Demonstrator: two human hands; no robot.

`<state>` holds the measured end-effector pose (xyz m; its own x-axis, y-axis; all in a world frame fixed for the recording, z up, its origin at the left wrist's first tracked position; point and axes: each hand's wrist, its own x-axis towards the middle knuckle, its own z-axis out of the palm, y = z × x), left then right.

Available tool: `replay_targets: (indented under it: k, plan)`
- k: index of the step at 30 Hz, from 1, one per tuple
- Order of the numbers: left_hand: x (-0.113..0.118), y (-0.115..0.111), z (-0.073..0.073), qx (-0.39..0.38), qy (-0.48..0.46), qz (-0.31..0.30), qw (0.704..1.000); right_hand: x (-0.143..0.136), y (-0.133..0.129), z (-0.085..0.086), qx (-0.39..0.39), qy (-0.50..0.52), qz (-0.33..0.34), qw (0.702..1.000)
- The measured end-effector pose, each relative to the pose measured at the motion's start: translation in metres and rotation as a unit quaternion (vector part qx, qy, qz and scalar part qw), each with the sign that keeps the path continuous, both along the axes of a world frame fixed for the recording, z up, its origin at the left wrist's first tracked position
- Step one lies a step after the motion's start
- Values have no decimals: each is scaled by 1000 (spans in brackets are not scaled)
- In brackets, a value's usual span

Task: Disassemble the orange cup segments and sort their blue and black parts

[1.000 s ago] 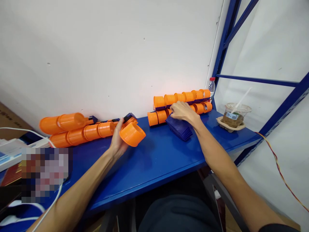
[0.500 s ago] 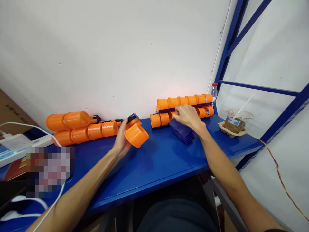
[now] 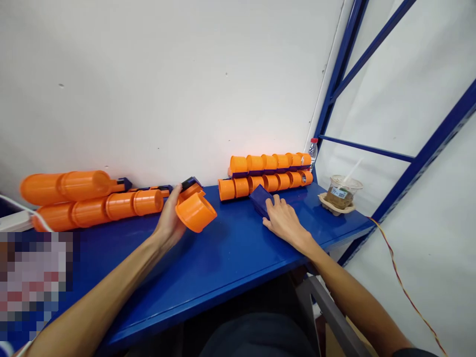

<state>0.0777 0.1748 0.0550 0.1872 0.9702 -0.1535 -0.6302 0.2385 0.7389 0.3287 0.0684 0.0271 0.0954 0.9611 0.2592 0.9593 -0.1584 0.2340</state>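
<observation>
My left hand (image 3: 170,222) is closed around an orange plastic cup-shaped piece (image 3: 197,213) with a black part at its top, held tilted just above the blue table. My right hand (image 3: 284,218) rests on the near end of a stack of thin dark blue sheets (image 3: 260,198), its fingers bent over the edge and the thumb on the near side. Behind that stack, two rows of orange cup-shaped pieces (image 3: 273,162) lie one above the other against the wall. More nested orange pieces (image 3: 89,209) with dark ends lie left of my left hand.
On the blue table (image 3: 219,267), a lidded drink cup (image 3: 340,192) with a straw sits in a cardboard holder at the right. A bottle with a red cap (image 3: 313,148) stands in the back corner. Blue metal frame bars (image 3: 368,148) rise at the right. A white cable crosses the left side.
My right hand has moved from the far end of the dark blue stack to its near end. The view has shifted, and my left hand still holds the orange piece.
</observation>
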Motion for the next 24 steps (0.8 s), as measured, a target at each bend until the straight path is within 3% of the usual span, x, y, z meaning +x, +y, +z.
replay_targets:
  k: [9, 14, 16, 18, 20, 24]
  plan:
    - [0, 3, -2, -2, 0, -1, 1000, 72, -17, 12, -17, 13, -152, 988]
    - [0, 5, -6, 16, 1, 10, 1000, 77, -16, 12, -10, 5, -156, 988]
    - [1, 5, -8, 29, 16, 14, 999, 69, -19, 16, 37, -5, -143, 989]
    - [3, 8, -12, 43, 35, 13, 998, 52, -23, 23, 120, 3, -100, 988]
    - [3, 14, -17, 61, 55, 25, 996, 26, -25, 31, 165, 40, 6, 985]
    - [3, 23, -30, 84, 101, 29, 991, -43, -17, 34, 77, 60, 290, 952]
